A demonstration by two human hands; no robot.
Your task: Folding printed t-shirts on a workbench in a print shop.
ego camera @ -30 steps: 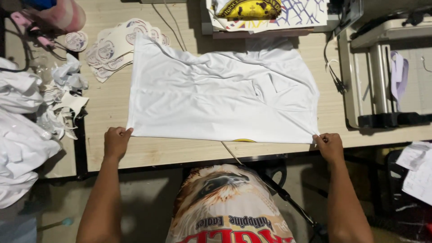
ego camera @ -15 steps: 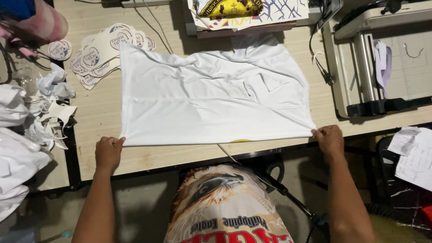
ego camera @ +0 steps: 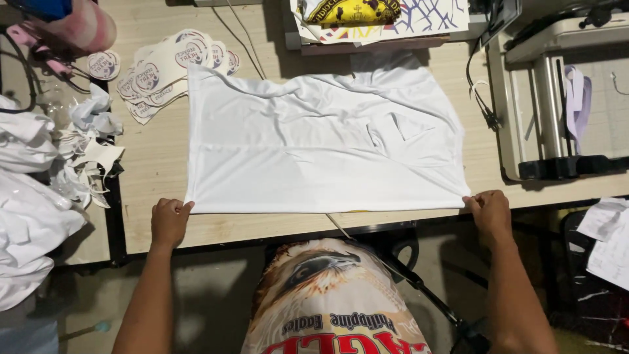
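A white t-shirt lies spread flat on the wooden table, its hem along the near edge. My left hand pinches the hem's left corner. My right hand pinches the hem's right corner. Both arms reach up from the bottom of the view. The shirt's collar end lies at the far side, partly under a printed sheet.
Round printed stickers are fanned out at the far left. Paper scraps and piled white cloth sit on the left. A heat-press machine stands at the right. Loose papers lie near the lower right.
The shirt now lies further right in view as the camera shifted. Both hands still hold the hem corners, drawn slightly nearer the table's front edge.
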